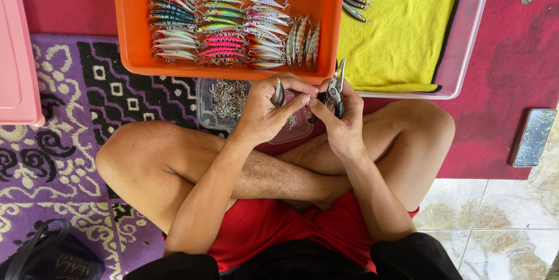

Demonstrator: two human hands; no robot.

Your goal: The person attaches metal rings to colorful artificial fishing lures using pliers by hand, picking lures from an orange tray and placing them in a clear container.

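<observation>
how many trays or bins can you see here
4: orange tray of lures at top centre, clear tray with yellow towel right, pink bin at left edge, small clear box of hooks beneath the hands.

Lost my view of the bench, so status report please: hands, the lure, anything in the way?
Left hand pinching a small silver lure. Right hand gripping pliers. Clear tub of hooks just beyond; nothing between the hands.

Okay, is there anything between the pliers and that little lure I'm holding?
Nothing visible. The right hand holds the pliers right beside the silver lure in the left hand; only the person's own fingertips meet between them.
</observation>
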